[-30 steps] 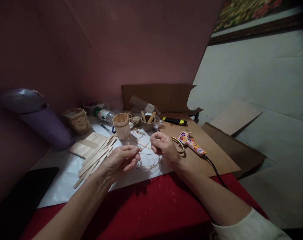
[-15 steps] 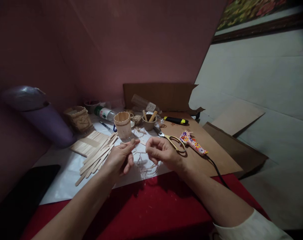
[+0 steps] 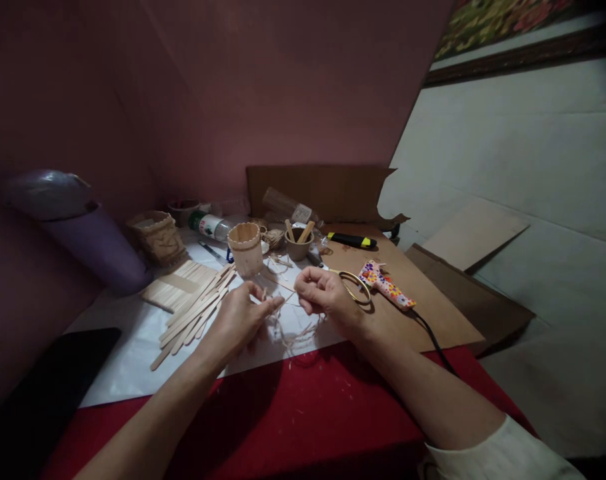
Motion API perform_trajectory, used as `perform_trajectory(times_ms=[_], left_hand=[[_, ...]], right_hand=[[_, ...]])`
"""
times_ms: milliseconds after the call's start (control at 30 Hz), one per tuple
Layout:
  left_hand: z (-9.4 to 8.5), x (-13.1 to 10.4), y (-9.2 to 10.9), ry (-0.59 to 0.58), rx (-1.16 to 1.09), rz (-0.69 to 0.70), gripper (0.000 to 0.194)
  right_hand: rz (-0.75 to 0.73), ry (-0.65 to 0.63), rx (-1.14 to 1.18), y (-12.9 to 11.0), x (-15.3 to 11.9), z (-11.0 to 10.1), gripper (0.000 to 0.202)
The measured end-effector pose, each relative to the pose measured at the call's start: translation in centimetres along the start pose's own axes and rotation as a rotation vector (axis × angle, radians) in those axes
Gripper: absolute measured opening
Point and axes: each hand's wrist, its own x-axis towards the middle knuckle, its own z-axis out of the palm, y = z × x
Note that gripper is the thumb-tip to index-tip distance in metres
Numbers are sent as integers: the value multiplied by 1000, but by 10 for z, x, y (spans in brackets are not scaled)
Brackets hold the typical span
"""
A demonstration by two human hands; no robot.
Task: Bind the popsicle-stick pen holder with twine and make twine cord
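Note:
A thin strand of twine (image 3: 289,295) runs between my two hands over the white sheet. My left hand (image 3: 243,315) pinches it between thumb and fingers. Closed around the other end, my right hand (image 3: 327,295) sits just left of the gold-handled scissors (image 3: 359,287), whose blades are partly hidden. Loose pale strands (image 3: 300,339) lie tangled on the sheet below my fingers. Behind my left hand stands a small cup covered in wood with a scalloped rim (image 3: 246,252). Loose craft sticks (image 3: 195,320) fan out to the left of that hand.
A flower-patterned glue gun (image 3: 389,287) with a black cord lies on cardboard (image 3: 433,320) at right. Farther back are a utility knife (image 3: 351,241), a pot holding sticks (image 3: 299,251) and plastic bottles (image 3: 210,227). A purple object (image 3: 97,247) and a dark flat item (image 3: 67,373) are at left.
My left hand has turned and dropped slightly, its thumb now pointing toward the right hand. My right hand has shifted slightly up, and the twine between them is slanted.

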Motion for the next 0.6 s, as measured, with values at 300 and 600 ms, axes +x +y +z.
perform_trajectory(times_ms=[300, 600], left_hand=[[-10, -4, 10, -70, -86, 40, 29], [-6, 2, 1, -10, 77, 155, 19]], right_hand=[[-12, 88, 26, 3, 2, -3, 24], [-14, 74, 19, 2, 2, -3, 26]])
